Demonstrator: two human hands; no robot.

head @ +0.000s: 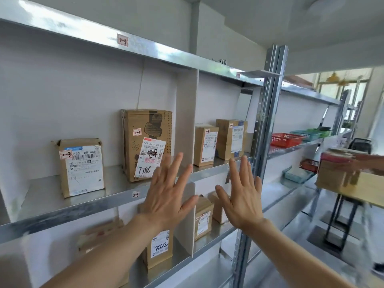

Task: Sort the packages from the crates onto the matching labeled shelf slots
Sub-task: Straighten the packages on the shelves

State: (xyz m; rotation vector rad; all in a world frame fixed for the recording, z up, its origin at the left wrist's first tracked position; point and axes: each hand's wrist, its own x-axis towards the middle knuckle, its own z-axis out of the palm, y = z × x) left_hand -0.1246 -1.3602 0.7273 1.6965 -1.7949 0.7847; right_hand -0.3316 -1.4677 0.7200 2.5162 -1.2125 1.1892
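Observation:
My left hand (168,192) and my right hand (243,196) are raised side by side in front of the metal shelf (68,206), fingers spread and straight, holding nothing. Behind them, slot 1-3 holds a tall cardboard box marked 7786 (145,142) and a shorter box tagged 1-3 (82,167). The neighbouring slot to the right carries two small boxes (220,142). On the shelf below stand a box marked 7022 (160,246) and further small boxes (203,217), partly hidden by my arms.
White dividers (187,117) split the shelves into slots; small labels (122,40) mark the edges. A steel upright (268,113) stands right of my hands. Further right are coloured baskets (286,139) on shelves, another person's hand holding a cardboard box (340,173), and a black stand (340,221).

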